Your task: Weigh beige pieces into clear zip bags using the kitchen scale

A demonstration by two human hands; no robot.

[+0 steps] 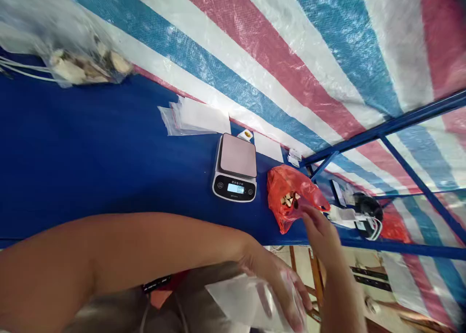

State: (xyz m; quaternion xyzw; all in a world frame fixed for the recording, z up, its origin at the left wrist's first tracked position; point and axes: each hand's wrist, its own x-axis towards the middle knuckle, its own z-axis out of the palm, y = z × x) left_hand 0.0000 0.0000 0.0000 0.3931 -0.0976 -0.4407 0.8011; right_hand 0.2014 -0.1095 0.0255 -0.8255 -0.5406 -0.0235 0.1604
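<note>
My left hand [276,284] is low in front of my body, its fingers closed on a clear plastic bag [236,299] that hangs below the table edge. At the mouth of a red plastic bag [287,177], my right hand [322,233] has its fingertips together, slightly blurred. A dark brown piece shows right by those fingertips; whether they grip it or the bag's rim is unclear. Pale, cut-looking pieces [289,199] lie inside the red bag. Left of it stands a digital kitchen scale [238,156] with a lit display and nothing on its plate.
Flat clear bags [192,117] lie behind the scale, near a roll of tape [246,135]. A large clear bag of pale pieces [87,66] sits at the far left of the blue table [109,163]. A blue metal frame [393,119] and striped sheeting enclose the back and right.
</note>
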